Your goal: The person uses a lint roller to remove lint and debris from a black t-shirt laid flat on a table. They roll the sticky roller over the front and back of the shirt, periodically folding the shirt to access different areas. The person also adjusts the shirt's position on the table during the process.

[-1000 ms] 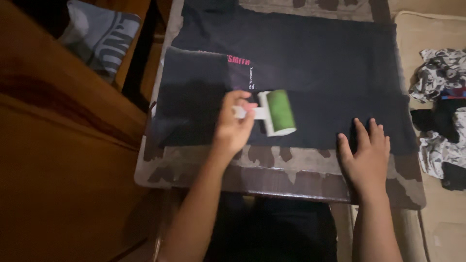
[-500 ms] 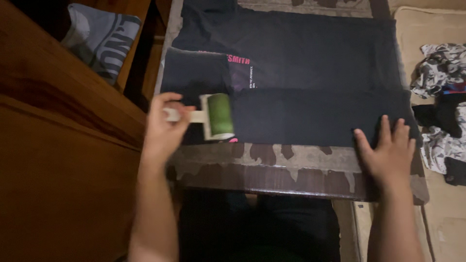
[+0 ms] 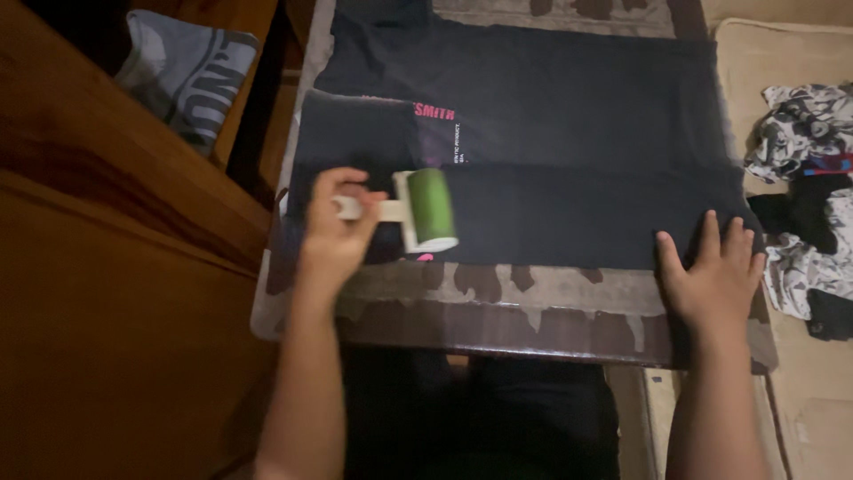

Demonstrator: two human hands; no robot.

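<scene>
Lint roller (image 3: pixel 425 211): green drum on a pale handle, laid on the left part of the dark shirt (image 3: pixel 569 133), near the folded sleeve and just above the shirt's near edge. The shirt is spread flat on the counter (image 3: pixel 533 302), whose top is worn in patches.

Far left: a grey printed cloth (image 3: pixel 182 76) is seen beside a wooden panel, well apart from the work.

Left hand (image 3: pixel 338 236): grip clenched around the roller handle, drum pointing right. Risk noted: the drum sits close to the shirt's folded lower edge; if it is run over that edge, the fold could be caught and dragged up, or the sticky drum could be fouled on the flaking counter top.

Middle: pink and white print lies partly under the sleeve fold. A sticky drum pulled hard across it could lift the loose sleeve.

Right hand (image 3: pixel 711 276): grip released, palm pressed flat on the shirt's lower right corner. It is well apart from the roller, so the cloth near the drum is judged poorly anchored and bunching is likely.

Far right: crumpled patterned clothes (image 3: pixel 813 133) lie on a beige surface.
</scene>
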